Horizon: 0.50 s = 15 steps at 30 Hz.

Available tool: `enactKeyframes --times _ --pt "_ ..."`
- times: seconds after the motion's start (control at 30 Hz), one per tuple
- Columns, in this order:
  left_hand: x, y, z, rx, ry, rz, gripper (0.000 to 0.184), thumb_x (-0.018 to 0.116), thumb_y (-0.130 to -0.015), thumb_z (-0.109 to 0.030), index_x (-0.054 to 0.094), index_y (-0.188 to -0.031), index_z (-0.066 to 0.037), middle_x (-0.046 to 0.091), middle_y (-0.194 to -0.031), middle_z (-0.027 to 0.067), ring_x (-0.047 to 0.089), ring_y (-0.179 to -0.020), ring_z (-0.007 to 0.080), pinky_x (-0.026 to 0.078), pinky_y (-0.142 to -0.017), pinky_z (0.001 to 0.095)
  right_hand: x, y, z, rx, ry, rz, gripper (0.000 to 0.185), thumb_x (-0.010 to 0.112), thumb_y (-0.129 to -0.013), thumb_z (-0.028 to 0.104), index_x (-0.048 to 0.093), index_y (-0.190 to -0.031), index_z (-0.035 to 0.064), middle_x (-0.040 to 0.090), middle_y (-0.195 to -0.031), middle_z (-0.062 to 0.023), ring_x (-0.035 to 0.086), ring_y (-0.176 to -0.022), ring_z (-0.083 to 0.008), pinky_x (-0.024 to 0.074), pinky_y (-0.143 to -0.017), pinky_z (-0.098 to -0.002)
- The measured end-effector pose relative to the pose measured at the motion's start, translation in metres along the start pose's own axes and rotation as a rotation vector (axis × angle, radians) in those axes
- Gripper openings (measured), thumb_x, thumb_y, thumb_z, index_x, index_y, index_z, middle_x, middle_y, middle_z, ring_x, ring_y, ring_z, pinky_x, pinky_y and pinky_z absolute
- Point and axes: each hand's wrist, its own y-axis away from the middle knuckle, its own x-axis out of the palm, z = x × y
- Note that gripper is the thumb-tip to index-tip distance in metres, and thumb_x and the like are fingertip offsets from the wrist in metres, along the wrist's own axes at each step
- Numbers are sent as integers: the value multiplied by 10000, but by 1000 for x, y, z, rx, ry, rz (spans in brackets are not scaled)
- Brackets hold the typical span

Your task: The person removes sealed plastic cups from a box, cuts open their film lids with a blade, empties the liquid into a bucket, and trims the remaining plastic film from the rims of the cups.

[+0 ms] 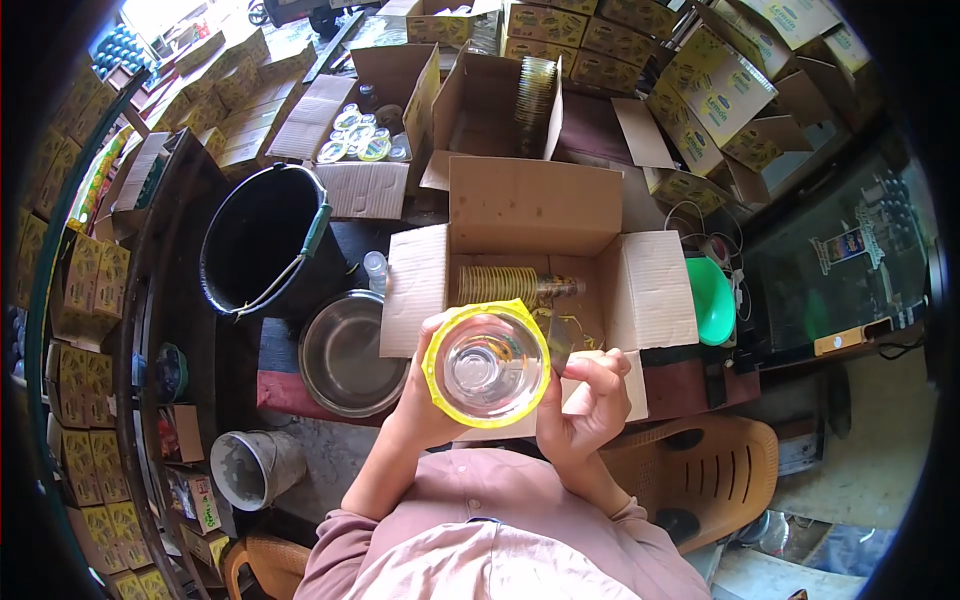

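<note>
My left hand (420, 405) is wrapped round a clear plastic cup (475, 362) with a bright yellow rim. The cup's mouth faces me, and its round base shows through. At the cup's right edge, my right hand (590, 400) is closed in a pinch, its fingertips by the rim. A thin greyish flat piece (560, 342) shows just above those fingertips; its kind is unclear. Behind the cup stands an open cardboard box (535, 205), where a stack of yellow-rimmed cups (497, 284) lies on its side.
Left of the box are a steel bowl (350, 390), a black bucket (225, 245) and a small clear cup (375, 265). Another carton holds lidded cups (372, 147). A green bowl (708, 300) is at the right. A plastic chair (700, 470) and a grey bucket (290, 465) flank me.
</note>
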Motion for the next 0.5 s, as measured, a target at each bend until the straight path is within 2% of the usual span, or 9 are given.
enactKeyframes --times 0.2,0.4,0.5 --pt "-4 0 -10 45 -52 27 783 837 -521 -124 390 -1158 -40 473 -1108 125 509 -1006 228 418 -855 314 -2 3 2 4 -26 4 221 663 -716 3 530 -878 75 614 -740 -38 556 -621 -143 313 -718 -291" --pt "-2 6 -3 -37 110 12 785 837 -515 -123 392 -1156 -38 467 -1113 137 502 -1018 246 408 -875 331 -3 6 2 17 -52 -29 213 663 -725 9 530 -877 75 622 -745 -42 546 -616 -140 315 -728 -291" --pt "-4 3 -8 4 53 26 772 833 -519 -112 395 -1150 -37 465 -1119 142 496 -1029 258 407 -880 335 -4 6 5 -7 -14 -16 214 663 -726 12 530 -880 77 622 -733 -41 541 -608 -143 317 -727 -292"
